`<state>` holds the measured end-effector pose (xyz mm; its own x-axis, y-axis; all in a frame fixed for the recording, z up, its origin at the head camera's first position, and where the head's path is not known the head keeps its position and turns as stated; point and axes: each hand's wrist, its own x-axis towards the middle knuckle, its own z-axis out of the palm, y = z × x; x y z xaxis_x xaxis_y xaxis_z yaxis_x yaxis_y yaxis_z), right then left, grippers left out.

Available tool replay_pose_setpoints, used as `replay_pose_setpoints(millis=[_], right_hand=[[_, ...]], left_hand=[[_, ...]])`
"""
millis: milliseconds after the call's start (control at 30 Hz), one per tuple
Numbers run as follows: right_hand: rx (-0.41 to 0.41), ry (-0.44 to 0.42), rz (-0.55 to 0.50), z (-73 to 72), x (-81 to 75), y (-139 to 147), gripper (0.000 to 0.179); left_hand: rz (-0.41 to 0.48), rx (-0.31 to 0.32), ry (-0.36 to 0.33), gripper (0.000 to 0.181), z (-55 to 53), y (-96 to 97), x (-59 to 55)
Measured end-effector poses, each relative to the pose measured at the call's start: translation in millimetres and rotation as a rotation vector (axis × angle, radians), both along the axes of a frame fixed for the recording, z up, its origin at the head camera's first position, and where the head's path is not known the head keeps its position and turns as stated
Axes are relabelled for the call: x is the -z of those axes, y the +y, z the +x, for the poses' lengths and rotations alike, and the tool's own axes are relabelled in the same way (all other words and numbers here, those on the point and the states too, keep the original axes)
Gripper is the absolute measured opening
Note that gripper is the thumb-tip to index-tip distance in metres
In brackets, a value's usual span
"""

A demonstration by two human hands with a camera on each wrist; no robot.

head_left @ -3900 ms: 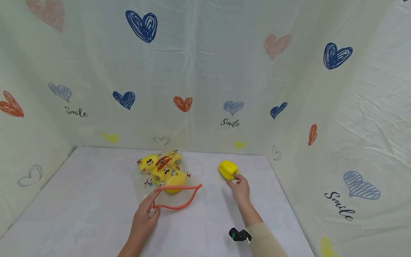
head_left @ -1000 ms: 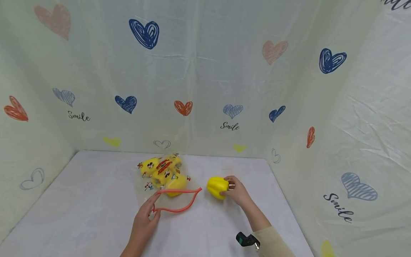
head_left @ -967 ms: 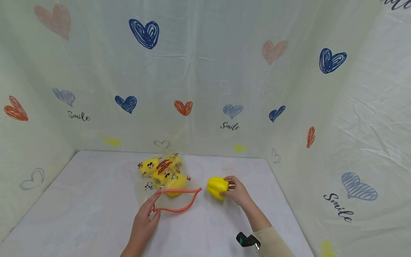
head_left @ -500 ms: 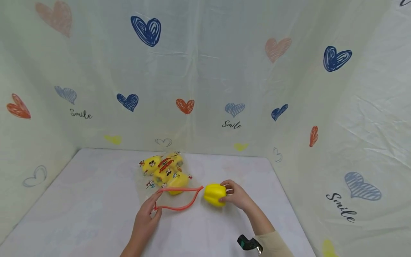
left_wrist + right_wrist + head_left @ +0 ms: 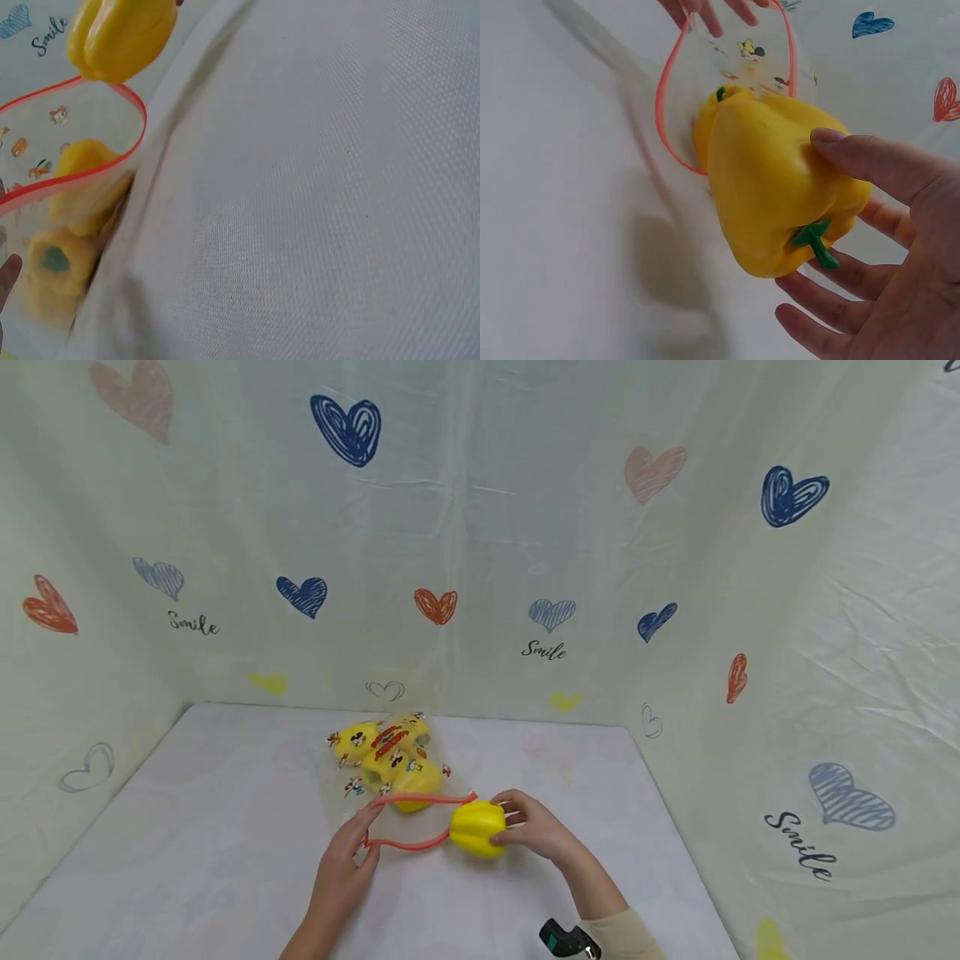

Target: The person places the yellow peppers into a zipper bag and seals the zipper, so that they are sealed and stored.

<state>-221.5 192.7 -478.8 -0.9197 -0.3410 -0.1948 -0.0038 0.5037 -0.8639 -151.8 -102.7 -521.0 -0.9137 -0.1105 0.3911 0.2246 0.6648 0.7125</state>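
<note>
My right hand (image 5: 536, 828) holds a yellow bell pepper (image 5: 477, 830) with a green stem, thumb on one side and fingers on the other. The pepper hangs at the mouth of a clear zip bag (image 5: 337, 802) with cartoon prints and a red rim (image 5: 408, 846). My left hand (image 5: 343, 868) grips the bag's rim at its left end, keeping the mouth spread. Several yellow peppers (image 5: 416, 779) lie inside the bag. In the right wrist view the held pepper (image 5: 772, 180) covers part of the red rim. The left wrist view barely shows the left fingers (image 5: 9, 277).
The bag lies on a white-covered table (image 5: 225, 827). A pale curtain (image 5: 480, 527) printed with hearts stands behind and at both sides. A small black device (image 5: 567, 938) sits at the right wrist, by the beige sleeve (image 5: 624, 935).
My right hand took hold of the pepper at the right of the table and carried it left and nearer to the bag's mouth. The left hand and bag have hardly moved.
</note>
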Motion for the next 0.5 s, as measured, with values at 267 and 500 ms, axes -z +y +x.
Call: replay_pose_setpoints(millis=[267, 500], right_hand=[[-0.006, -0.042, -0.069, 4.2, 3.6, -22, 0.050], [-0.005, -0.064, -0.094, 9.9, 7.3, -40, 0.045]], left_hand=[[-0.009, 0.013, 0.064, 0.063, -0.5, -1.6, 1.0], [-0.011, 0.003, 0.040, 0.065, 0.7, -0.7, 1.7]])
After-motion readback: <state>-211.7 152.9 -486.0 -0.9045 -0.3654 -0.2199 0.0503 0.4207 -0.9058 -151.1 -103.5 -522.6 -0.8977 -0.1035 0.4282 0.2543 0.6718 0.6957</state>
